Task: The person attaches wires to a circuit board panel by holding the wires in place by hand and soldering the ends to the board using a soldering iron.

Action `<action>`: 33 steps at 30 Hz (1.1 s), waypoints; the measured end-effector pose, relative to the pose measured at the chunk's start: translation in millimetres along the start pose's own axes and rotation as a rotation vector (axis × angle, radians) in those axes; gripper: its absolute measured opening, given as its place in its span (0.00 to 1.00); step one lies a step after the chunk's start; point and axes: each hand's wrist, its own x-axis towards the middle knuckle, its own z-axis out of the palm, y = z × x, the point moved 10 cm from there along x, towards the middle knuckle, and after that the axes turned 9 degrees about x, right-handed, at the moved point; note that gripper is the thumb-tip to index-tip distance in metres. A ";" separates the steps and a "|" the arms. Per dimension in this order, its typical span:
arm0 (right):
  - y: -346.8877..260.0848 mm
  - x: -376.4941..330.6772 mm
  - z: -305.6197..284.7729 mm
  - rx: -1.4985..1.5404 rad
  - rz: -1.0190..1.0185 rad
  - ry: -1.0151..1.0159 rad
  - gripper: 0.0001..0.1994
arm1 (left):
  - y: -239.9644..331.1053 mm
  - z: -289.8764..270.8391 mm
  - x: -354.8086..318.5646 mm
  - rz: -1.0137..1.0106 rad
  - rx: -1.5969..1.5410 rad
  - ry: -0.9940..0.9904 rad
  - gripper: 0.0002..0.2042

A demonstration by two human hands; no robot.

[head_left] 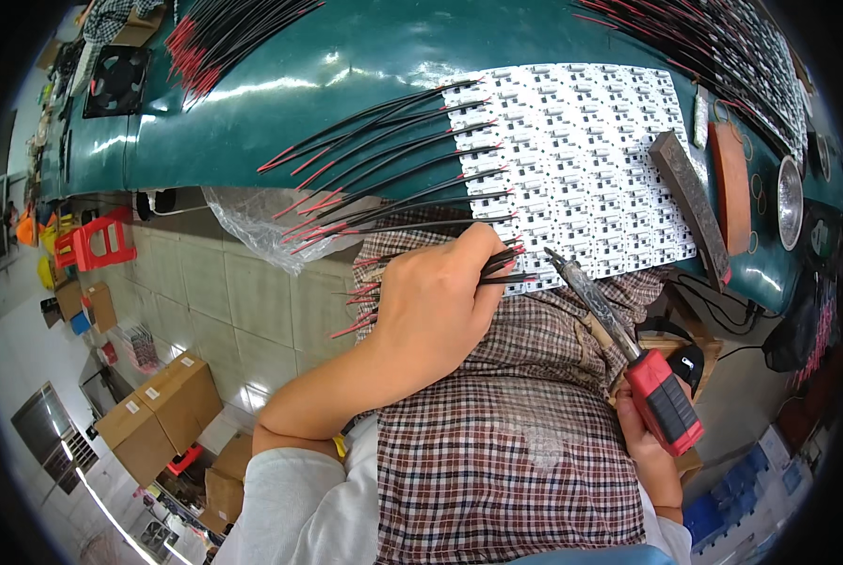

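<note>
A white circuit board panel [586,122] covered in rows of small components lies at the table's front edge. Along its left side, several black wires [384,160] with red ends stretch out to the left. My left hand [431,306] is closed around a small bunch of black wires [500,267], their red tips at the panel's lower left corner. In my right hand [636,433] is a soldering iron [662,395] with a red and black handle. Its dark tip points up and left, over the panel's lower part near those wire ends; I cannot tell whether it touches.
A dark metal bar [690,207] rests across the panel's right edge. Beside it are an orange-brown block [730,188] and a round metal bowl [790,202]. Wire bundles [238,38] lie at the back. A small black fan [116,80] stands far left. A red stool [97,240] is on the floor.
</note>
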 end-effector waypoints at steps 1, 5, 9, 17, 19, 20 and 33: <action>4.2 -1.9 0.8 0.025 0.037 -0.027 0.15 | -0.6 3.3 -0.3 0.000 0.000 0.000 0.07; 9.4 -0.4 4.8 0.065 0.094 -0.062 0.14 | -1.4 2.5 -0.9 -0.008 -0.066 0.117 0.07; 7.9 2.7 10.2 0.057 0.030 -0.095 0.14 | -1.7 5.2 -0.5 -0.001 -0.022 0.126 0.07; 5.3 6.6 15.1 0.056 -0.013 -0.096 0.13 | -1.0 8.2 0.5 -0.009 0.001 0.146 0.07; 7.7 6.2 15.6 0.059 0.006 -0.099 0.13 | -0.4 8.0 1.0 -0.005 0.002 0.151 0.08; 10.0 5.8 16.2 0.066 0.023 -0.102 0.13 | 0.1 7.1 0.8 0.000 0.003 0.163 0.08; 1.2 6.3 10.2 0.039 -0.021 -0.075 0.14 | 2.6 5.3 1.1 -0.001 0.013 0.194 0.08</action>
